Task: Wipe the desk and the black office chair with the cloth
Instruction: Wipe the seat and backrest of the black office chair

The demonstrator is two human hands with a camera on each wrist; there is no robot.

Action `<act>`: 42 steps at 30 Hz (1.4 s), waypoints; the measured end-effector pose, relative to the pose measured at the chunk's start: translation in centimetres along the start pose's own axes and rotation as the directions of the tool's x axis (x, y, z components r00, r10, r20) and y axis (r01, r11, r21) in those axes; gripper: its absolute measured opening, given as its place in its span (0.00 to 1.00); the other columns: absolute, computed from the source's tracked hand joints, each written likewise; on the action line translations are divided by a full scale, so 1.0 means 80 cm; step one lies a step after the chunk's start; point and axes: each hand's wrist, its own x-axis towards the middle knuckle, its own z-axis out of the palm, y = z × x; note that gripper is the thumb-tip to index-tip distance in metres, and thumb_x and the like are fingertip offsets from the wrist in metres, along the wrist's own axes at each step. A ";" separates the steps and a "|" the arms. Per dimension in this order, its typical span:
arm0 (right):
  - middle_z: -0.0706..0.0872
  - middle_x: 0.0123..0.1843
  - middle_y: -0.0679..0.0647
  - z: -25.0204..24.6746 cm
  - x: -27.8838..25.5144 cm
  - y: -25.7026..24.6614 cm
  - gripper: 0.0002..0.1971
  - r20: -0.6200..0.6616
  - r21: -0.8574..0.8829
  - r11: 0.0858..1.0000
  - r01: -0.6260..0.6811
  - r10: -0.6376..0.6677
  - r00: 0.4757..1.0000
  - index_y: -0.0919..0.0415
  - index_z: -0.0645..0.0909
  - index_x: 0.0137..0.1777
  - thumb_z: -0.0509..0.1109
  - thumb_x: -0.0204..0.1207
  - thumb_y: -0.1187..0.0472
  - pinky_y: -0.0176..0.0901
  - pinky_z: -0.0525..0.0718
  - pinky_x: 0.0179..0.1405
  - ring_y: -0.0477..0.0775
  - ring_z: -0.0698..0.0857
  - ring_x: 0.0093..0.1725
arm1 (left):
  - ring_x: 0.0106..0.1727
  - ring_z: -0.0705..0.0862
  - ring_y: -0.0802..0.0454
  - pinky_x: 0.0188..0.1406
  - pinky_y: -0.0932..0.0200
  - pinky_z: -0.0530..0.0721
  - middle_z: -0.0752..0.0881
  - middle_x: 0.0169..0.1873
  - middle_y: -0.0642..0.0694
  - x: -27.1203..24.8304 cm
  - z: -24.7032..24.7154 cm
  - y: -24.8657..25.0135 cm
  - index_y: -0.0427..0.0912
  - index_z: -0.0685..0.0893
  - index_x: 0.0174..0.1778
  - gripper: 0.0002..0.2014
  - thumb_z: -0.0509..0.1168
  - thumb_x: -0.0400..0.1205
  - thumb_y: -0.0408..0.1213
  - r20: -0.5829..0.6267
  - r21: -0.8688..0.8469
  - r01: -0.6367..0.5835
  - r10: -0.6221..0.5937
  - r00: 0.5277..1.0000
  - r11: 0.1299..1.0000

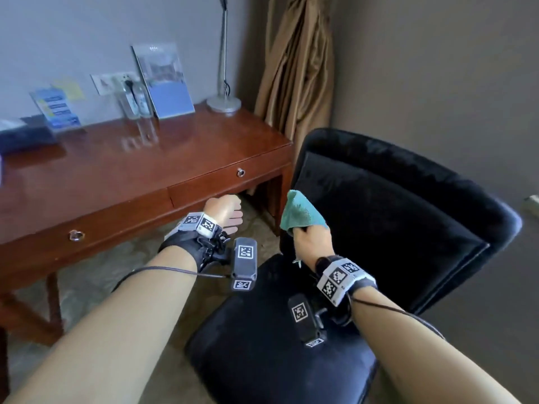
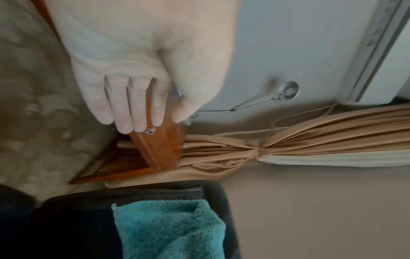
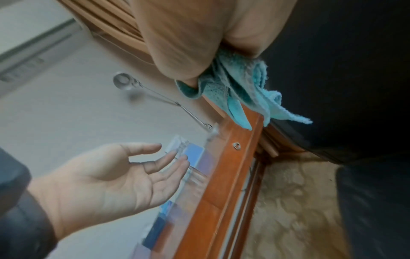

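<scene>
My right hand (image 1: 310, 237) grips a bunched teal cloth (image 1: 300, 212) at the left edge of the black office chair's backrest (image 1: 393, 205). The cloth (image 3: 241, 87) hangs from my fingers in the right wrist view, and it (image 2: 168, 229) also shows against the chair in the left wrist view. My left hand (image 1: 229, 214) hovers in front of the wooden desk (image 1: 131, 164), fingers loosely extended and holding nothing. That left hand (image 3: 124, 173) appears palm-up in the right wrist view. The chair seat (image 1: 262, 339) lies under my forearms.
On the desk's far side stand a leaflet holder (image 1: 55, 109), two clear bottles (image 1: 135, 100), a blue-and-white brochure (image 1: 166, 83) and a lamp base (image 1: 224, 104). A tied tan curtain (image 1: 297, 68) hangs behind the chair. Patterned carpet (image 1: 116, 272) covers the floor.
</scene>
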 end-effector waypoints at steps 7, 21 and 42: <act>0.84 0.66 0.61 -0.086 0.081 -0.115 0.16 -0.164 0.014 0.997 0.079 -0.076 0.983 0.66 0.81 0.66 0.62 0.82 0.62 0.39 0.73 0.59 0.59 0.79 0.66 | 0.54 0.84 0.44 0.56 0.52 0.81 0.85 0.56 0.38 -0.021 0.019 0.143 0.37 0.82 0.45 0.10 0.61 0.85 0.40 0.141 -0.012 -0.149 0.149 0.979 0.989; 0.81 0.46 0.53 -0.092 0.152 -0.164 0.10 -0.423 0.058 0.996 -0.062 0.081 0.903 0.66 0.82 0.55 0.64 0.79 0.61 0.35 0.70 0.46 0.52 0.79 0.49 | 0.42 0.83 0.50 0.46 0.56 0.80 0.85 0.43 0.44 0.075 -0.003 0.252 0.39 0.81 0.42 0.10 0.60 0.85 0.39 0.318 0.101 -0.199 0.158 0.935 0.975; 0.87 0.42 0.57 0.151 0.258 -0.456 0.07 -0.197 0.143 0.954 0.264 -0.234 0.952 0.61 0.81 0.42 0.63 0.79 0.67 0.35 0.79 0.43 0.53 0.83 0.41 | 0.49 0.86 0.47 0.50 0.53 0.83 0.87 0.49 0.43 0.131 -0.312 0.370 0.43 0.81 0.46 0.07 0.63 0.83 0.41 0.139 0.149 -0.402 0.384 0.913 0.903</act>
